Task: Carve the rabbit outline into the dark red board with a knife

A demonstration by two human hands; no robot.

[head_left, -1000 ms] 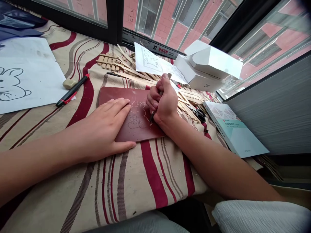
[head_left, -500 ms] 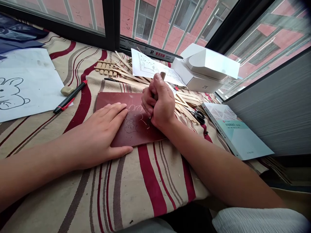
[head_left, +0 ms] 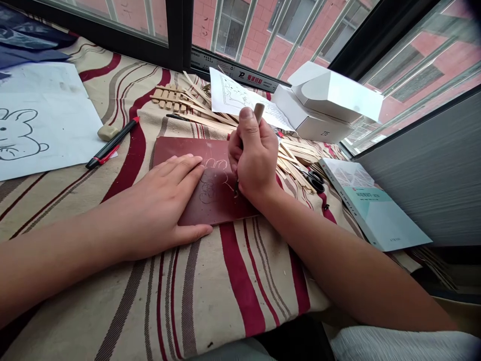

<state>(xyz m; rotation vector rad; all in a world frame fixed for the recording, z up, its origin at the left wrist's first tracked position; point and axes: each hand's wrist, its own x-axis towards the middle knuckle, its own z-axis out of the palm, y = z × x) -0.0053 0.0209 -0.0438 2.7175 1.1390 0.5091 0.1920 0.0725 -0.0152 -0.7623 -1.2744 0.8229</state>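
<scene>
A dark red board [head_left: 176,148] lies on the striped cloth with a small rabbit outline [head_left: 210,183] scratched into it. My left hand [head_left: 161,200] rests flat on the board's near left part, fingers stretched out, thumb at the board's front edge. My right hand [head_left: 253,158] is a fist around a carving tool [head_left: 258,111]; its pale handle end sticks out above the thumb and its dark tip touches the board just right of the outline.
A white sheet with a rabbit drawing [head_left: 22,133], an eraser [head_left: 107,132] and a black-red marker [head_left: 111,143] lie left. Wooden strips [head_left: 180,98], a printed sheet [head_left: 240,98], an open white box [head_left: 323,108], scissors [head_left: 314,179] and a book [head_left: 372,210] lie behind and right, under the window.
My right hand has turned the tool more upright and shifted slightly along the outline's right side. The left hand stays flat on the board. The view wobbled a little.
</scene>
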